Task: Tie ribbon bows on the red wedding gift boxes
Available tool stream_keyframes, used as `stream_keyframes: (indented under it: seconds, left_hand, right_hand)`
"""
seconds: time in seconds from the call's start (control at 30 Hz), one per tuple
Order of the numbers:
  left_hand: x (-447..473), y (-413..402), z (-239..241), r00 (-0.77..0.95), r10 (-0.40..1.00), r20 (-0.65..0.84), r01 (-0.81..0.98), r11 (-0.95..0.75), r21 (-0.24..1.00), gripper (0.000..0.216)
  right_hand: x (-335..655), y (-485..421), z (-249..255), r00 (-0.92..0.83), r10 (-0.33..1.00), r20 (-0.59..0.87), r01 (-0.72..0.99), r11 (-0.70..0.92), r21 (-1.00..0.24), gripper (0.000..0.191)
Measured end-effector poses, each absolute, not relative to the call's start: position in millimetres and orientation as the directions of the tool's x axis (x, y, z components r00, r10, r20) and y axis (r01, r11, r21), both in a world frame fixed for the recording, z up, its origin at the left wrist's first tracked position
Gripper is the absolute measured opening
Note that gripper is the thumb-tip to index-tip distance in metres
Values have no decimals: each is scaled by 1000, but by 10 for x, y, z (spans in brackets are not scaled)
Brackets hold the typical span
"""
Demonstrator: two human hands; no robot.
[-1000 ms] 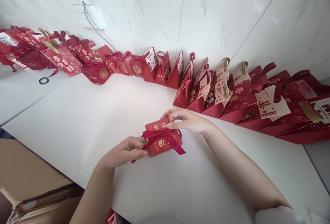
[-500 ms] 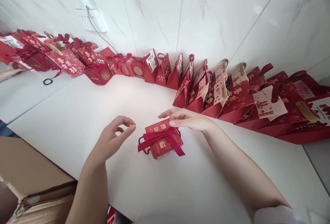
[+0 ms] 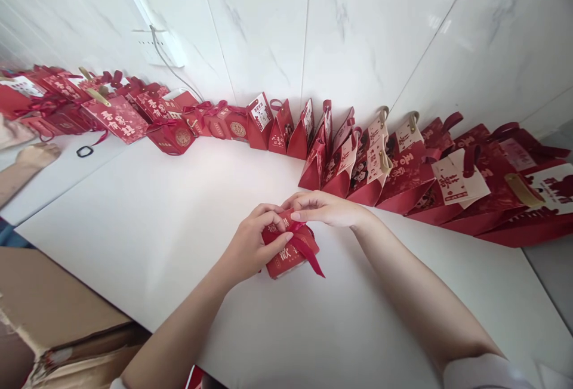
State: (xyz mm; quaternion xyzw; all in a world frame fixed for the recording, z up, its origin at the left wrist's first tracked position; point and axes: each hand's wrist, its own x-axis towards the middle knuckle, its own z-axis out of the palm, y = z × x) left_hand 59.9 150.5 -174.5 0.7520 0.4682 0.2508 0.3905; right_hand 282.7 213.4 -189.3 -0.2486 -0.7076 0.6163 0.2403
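A small red gift box (image 3: 290,253) with gold characters and a dark red ribbon (image 3: 308,247) lies on the white table (image 3: 156,222) in front of me. My left hand (image 3: 250,244) covers the box's left side, fingers curled and pinching the ribbon at the top. My right hand (image 3: 324,207) reaches in from the right, fingertips pinched on the ribbon at the same spot. One ribbon tail trails off toward the lower right.
A long row of red gift bags and boxes (image 3: 367,159) lines the marble wall, from far left to far right. Another person's hand (image 3: 31,159) rests on the table at the left edge. A cardboard carton (image 3: 54,329) sits below the table's near left edge. A wall socket (image 3: 163,49) has a cable.
My left hand let go of the ribbon end, lifted away open, then came back onto the box and closed on the ribbon. Another person's hand has come into view at the left.
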Motion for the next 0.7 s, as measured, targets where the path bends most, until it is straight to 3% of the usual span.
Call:
stream_keyframes:
  seconds: [0.37,0.47,0.57,0.7]
  left_hand:
    - [506,1572,-1777,557,829,45,395,-313,864,10]
    - [328,1655,-1776,547,837,20,320,-231,919,16]
    - [155,1743,-1751,565,824,36,324,-262,909,20]
    - [61,1790,-1700,666,746,7,357,-327,875,19]
  right_hand:
    - [2803,2127,-1899,-732,680,32,77,129,-989,26]
    - [2914,2078,-1757,-622,782,-42,226,127,-966,34]
    - [3036,1942,-1526,-528,834,-162,535,178,-826,42]
    - [2992,1628,-1284,-466,801,-376,820,231,-523,54]
